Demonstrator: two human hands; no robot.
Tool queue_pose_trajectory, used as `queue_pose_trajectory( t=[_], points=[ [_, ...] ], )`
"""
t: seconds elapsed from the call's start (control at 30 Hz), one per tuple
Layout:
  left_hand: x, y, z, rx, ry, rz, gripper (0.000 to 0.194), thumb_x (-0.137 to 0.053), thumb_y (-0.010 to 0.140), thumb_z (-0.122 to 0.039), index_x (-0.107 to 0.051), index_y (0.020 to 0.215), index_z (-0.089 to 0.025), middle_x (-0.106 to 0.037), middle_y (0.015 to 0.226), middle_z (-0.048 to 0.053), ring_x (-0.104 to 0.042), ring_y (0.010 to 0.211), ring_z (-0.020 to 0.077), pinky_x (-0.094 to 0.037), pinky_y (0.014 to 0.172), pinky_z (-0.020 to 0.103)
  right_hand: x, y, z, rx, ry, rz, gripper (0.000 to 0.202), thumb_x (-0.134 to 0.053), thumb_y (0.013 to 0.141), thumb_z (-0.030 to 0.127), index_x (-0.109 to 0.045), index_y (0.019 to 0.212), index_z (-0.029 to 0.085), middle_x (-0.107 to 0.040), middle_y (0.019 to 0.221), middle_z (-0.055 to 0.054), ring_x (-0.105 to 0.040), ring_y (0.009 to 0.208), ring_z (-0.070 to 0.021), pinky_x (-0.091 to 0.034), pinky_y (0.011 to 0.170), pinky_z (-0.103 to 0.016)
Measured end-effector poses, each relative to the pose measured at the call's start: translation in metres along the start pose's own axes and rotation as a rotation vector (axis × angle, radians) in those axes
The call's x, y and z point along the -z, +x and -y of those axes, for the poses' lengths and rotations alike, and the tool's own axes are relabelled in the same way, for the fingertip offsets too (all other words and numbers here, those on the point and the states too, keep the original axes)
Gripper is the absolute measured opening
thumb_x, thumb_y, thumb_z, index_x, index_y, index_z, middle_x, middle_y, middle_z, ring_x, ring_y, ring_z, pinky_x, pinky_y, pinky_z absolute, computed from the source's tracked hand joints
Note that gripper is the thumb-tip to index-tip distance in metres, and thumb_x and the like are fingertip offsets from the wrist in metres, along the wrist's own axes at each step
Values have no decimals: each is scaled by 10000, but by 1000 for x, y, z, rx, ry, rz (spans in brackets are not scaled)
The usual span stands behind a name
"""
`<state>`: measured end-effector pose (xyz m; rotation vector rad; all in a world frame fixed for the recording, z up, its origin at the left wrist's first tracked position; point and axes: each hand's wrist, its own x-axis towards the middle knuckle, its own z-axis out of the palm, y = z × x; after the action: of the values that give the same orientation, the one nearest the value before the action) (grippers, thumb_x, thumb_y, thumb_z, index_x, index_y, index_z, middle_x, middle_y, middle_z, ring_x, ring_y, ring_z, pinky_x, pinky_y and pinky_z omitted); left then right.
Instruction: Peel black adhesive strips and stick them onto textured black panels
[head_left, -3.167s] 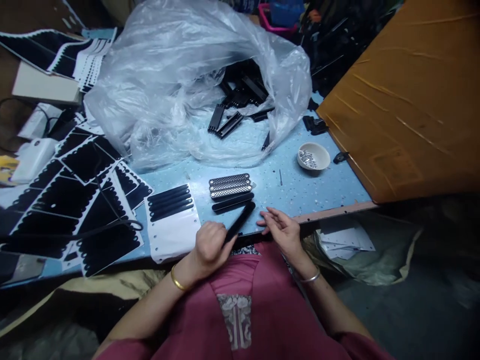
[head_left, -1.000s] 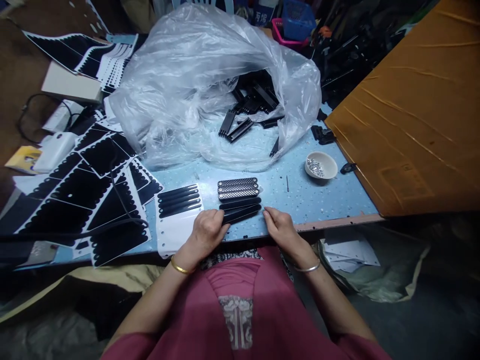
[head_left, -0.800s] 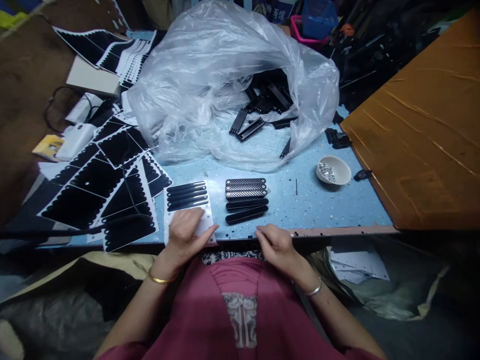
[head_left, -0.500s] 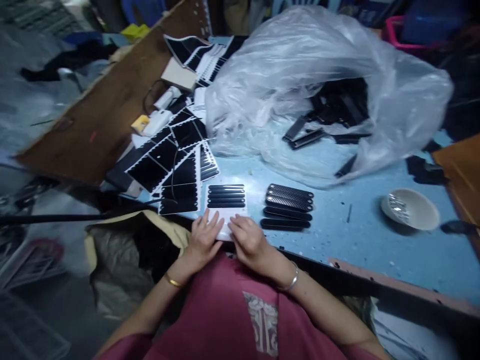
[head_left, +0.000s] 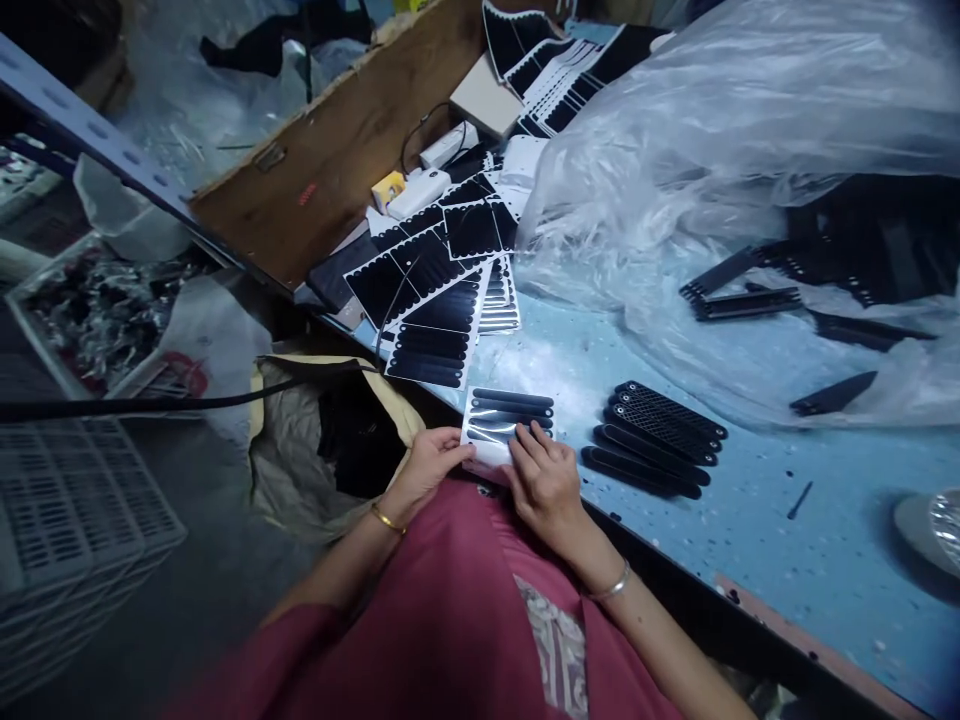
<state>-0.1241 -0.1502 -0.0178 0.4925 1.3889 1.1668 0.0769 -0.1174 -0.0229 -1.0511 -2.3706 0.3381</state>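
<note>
A small white sheet with black rounded strips (head_left: 512, 408) lies at the front edge of the blue table (head_left: 757, 520). My left hand (head_left: 431, 463) pinches the sheet's left edge between thumb and fingers. My right hand (head_left: 546, 480) rests on the sheet's right part, fingers spread and bent, the tips on the lowest visible strips. The near part of the sheet is white and curls up. To the right lie several black strip-shaped pieces (head_left: 652, 440), some with a patterned surface and a small ring at the end.
Black sticker sheets (head_left: 431, 350) overlap at the left, beside a wooden board (head_left: 300, 190). A large clear plastic bag (head_left: 675, 130) holds black parts. A bowl (head_left: 930, 530) stands at the right. Below the table's left edge are an open sack (head_left: 292, 480) and a white crate (head_left: 82, 540).
The view has turned left. My left hand has moved to the sheet's left edge and closed on it. My right hand has spread over the strips, and the sheet's near part now curls.
</note>
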Motion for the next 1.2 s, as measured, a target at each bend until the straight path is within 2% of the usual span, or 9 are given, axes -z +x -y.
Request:
queue_pose_trajectory(
  t=[0.1,0.2,0.37,0.53,0.7,0.93,1.07,1.2],
  points=[
    [-18,-3,-3,8,-158,5,238,-832,603,-260,-737,756,-105,-697,690,42,-590,628,126,-460,637,231,5,2,0,-13,64,-60,252,-587,902,243,-680,1112,138,-694,1175,-164,-591,1171,-338,-461,859,-460],
    [-33,-10,-15,-7,-184,33,187,-808,617,-230,-735,739,-109,-676,680,29,-557,616,115,-431,618,223,8,13,-4,-47,177,-128,256,-637,871,281,-703,1095,176,-712,1139,-145,-615,1143,-333,-497,865,-478],
    [-46,-10,-37,-66,-165,117,146,-787,638,-216,-728,715,-107,-646,672,20,-525,625,110,-401,622,226,8,33,-8,-101,536,-102,231,-604,887,279,-722,1081,240,-746,1064,-92,-681,1059,-260,-538,917,-469],
    [-57,-2,-41,-82,-123,184,134,-786,643,-219,-707,660,-113,-593,614,-3,-472,592,93,-348,582,217,19,37,-9,-303,829,-96,195,-625,867,274,-758,1009,263,-758,1024,-65,-711,982,-243,-550,920,-443],
    [-64,2,-44,-69,-132,183,184,-807,637,-253,-733,730,-112,-642,662,16,-498,603,97,-365,604,220,31,41,-8,-587,979,-154,167,-663,828,337,-784,898,248,-770,941,-47,-718,842,-227,-579,775,-368],
    [-65,16,-50,22,-203,251,267,-852,593,-280,-733,743,-94,-686,683,51,-568,603,114,-411,621,223,41,50,-23,-710,1059,-336,166,-706,797,352,-778,837,207,-759,825,-40,-685,741,-203,-549,694,-326],
    [-69,21,-55,-4,-192,281,297,-855,595,-305,-725,754,-91,-679,678,53,-577,594,121,-422,606,226,52,55,-29,-645,998,-405,151,-677,832,321,-770,859,205,-760,830,-38,-698,752,-207,-559,690,-330],
    [-78,19,-63,-18,-184,324,336,-842,631,-374,-701,744,-90,-644,652,38,-553,591,113,-410,590,219,57,57,-20,-322,745,-337,171,-608,880,212,-759,959,225,-766,947,-65,-723,850,-216,-582,776,-360]
  ],
)
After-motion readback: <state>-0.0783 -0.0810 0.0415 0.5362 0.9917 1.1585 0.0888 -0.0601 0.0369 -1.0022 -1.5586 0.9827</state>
